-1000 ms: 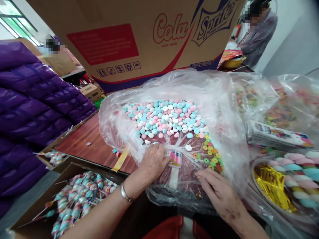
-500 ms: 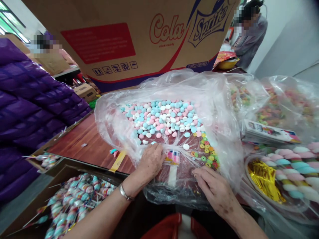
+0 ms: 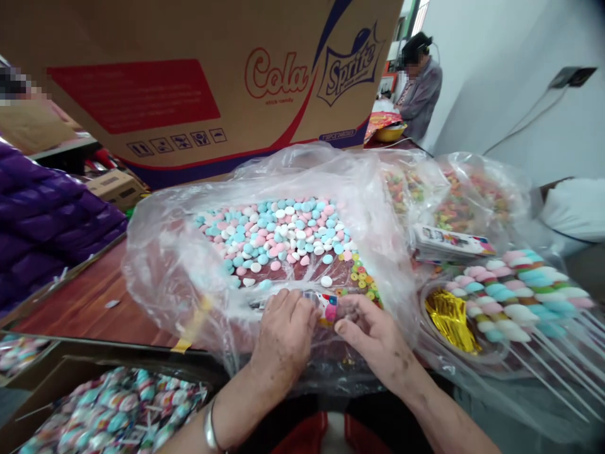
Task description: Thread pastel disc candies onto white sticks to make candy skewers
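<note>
- Your left hand (image 3: pixel 282 331) and right hand (image 3: pixel 373 334) both pinch a small candy packet (image 3: pixel 327 305), fingers closed on it, above the plastic bag (image 3: pixel 179 265).
- It looks light, crinkly and slippery; grip its edges.

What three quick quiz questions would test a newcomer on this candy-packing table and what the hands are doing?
1. True or false: both hands, left hand and right hand, grip one small printed packet.
2. What fills the clear plastic bag beyond the hands?
A. pink, blue and white candies
B. gold coins
C. purple pillows
3. What lies on the far right of the table?

Key
1. True; they pinch it from either side.
2. A; the pastel candies lie in a heap, with a few ring candies at its right edge.
3. Pastel marshmallow skewers, beside crumpled gold foil.
</note>
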{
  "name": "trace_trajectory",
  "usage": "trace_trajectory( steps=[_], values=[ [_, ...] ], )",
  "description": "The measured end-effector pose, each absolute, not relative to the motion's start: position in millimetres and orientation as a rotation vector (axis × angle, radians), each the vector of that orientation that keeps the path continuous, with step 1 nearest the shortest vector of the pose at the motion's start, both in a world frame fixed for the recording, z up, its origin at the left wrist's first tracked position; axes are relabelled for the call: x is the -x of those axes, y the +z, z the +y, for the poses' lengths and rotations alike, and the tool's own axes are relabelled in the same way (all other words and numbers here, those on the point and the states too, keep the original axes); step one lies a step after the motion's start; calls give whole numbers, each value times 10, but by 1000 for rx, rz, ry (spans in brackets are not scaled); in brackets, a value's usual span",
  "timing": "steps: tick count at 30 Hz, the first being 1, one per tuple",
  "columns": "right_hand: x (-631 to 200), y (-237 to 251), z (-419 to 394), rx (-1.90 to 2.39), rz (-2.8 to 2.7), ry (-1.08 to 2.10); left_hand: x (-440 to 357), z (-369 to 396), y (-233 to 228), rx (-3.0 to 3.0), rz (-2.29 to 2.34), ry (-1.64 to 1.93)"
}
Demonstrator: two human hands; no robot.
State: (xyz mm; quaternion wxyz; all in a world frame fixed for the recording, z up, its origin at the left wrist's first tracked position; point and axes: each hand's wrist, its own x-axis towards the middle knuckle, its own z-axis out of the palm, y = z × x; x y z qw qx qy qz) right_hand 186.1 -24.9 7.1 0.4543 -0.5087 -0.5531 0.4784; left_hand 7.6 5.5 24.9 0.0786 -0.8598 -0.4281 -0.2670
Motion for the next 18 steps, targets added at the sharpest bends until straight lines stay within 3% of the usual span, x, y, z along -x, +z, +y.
trace_trajectory(
  steps=[3,8,12,15,18],
  values=[
    [-1824,97,-176,1191,-1243,1256,-202,20,219,2580,-1232,-893],
    [-1985,156,-125,1262,-1360,1109,-228,107,355,2614,-1114,-1121],
    [-2132,249,-131,1247,-1535,1070,-205,242,594,3121,-1094,-796],
    [-2195,276,-128,1229,-1498,1151,-211,318,663,3438,-1457,-595],
    [-2229,286,-121,1175,-1483,1239,-232,366,630,3612,-1710,-608]
  ],
)
